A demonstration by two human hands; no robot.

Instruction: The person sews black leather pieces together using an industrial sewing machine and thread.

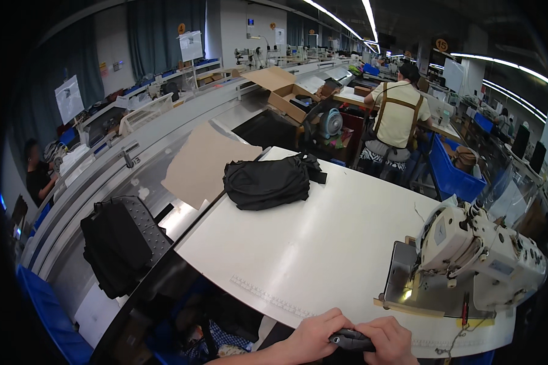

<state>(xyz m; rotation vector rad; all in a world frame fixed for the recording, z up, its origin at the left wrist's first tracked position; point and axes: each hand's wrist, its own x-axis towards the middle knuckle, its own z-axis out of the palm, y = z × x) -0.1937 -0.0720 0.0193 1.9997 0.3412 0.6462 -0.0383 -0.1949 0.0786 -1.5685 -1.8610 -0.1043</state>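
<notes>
At the front edge of the white table (274,237), my left hand (316,333) and my right hand (388,340) are closed around the two ends of a small dark grey piece (351,340). It looks soft and rounded, with a small shiny spot by my left fingers; its exact kind I cannot make out. To the right of my hands stands a white sewing machine (462,243) with a metal plate under its needle area. A black fabric bag (268,182), apparently unfinished, lies slumped at the table's far side.
More black fabric pieces (113,243) lie on the metal conveyor at the left. Flat brown paper (207,161) rests behind them. A blue bin (453,167) stands beyond the machine, near a seated co-worker (398,115). Scissors-like red-handled tool (466,310) lies near the machine.
</notes>
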